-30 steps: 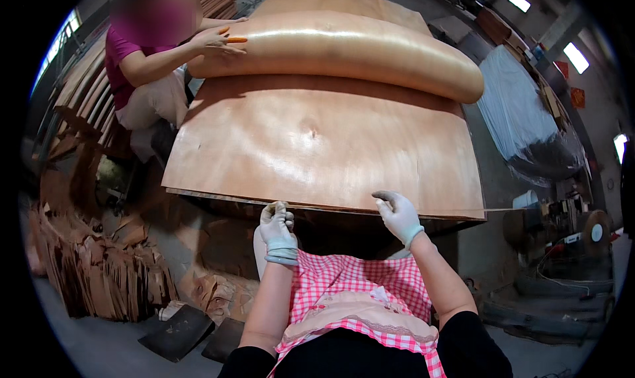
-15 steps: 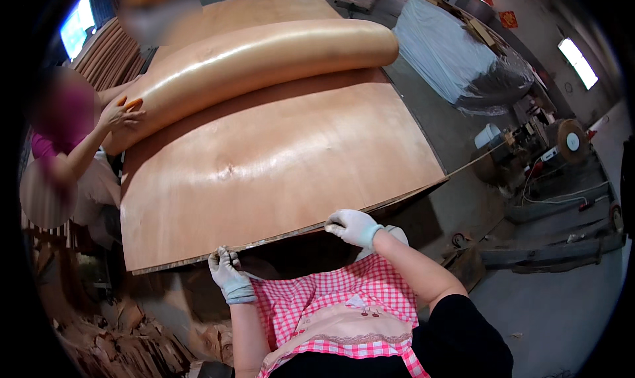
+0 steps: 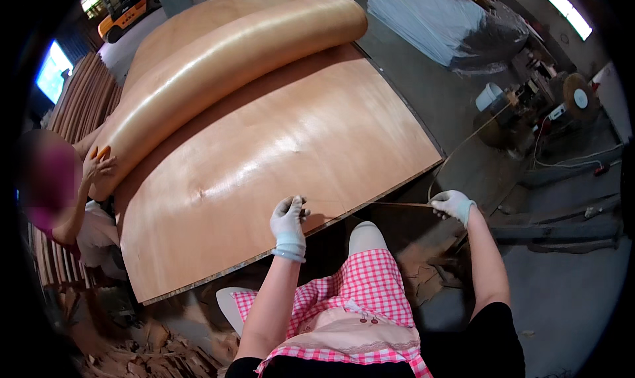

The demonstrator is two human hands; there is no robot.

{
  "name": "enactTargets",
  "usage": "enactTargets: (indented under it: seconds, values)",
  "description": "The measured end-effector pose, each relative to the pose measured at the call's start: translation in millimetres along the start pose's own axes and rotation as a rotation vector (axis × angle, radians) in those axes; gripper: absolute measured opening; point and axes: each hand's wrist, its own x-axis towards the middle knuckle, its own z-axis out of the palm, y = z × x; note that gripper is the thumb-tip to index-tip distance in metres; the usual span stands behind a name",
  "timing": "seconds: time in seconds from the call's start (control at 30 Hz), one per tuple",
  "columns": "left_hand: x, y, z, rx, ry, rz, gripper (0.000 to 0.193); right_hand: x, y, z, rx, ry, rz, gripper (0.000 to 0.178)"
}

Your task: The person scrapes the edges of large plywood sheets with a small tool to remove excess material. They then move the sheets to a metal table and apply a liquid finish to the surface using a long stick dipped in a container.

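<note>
A large veneer sheet [image 3: 264, 199] lies in front of me on a stack, its far part curled into a thick roll [image 3: 245, 54]. My right hand [image 3: 454, 207], in a pale glove, is closed on a narrow brown strip [image 3: 403, 205] just off the sheet's near right edge. Beyond that hand the strip loops up to a device on the right. My left hand [image 3: 289, 217], also gloved, is pinched above the near edge, where the strip's faint line reaches its fingertips. A co-worker's hand [image 3: 99, 166] rests on the roll's left end.
The device with a round wheel [image 3: 577, 99] and a white bucket [image 3: 488, 96] stand at the right. Behind them is a plastic-wrapped stack [image 3: 430, 24]. Broken veneer scraps [image 3: 152, 351] litter the floor at lower left. A forklift [image 3: 126, 11] is at the far left.
My hands have left the sheet's near edge. The right has moved out to the right, drawing the strip; the left has shifted right and over the sheet. My view has turned.
</note>
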Motion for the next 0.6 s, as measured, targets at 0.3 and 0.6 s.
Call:
enactTargets:
  seconds: [0.3, 0.6]
  values:
    - [6.0, -18.1, 47.5, 0.171, -0.090, -0.039, 0.014, 14.3, -104.9, 96.4, -0.030, 0.160, -0.713, 0.037]
    - [15.2, -24.1, 59.3, 0.164, -0.091, -0.007, 0.014, 95.7, -130.4, 145.7, 0.280, -0.525, -0.443, 0.035]
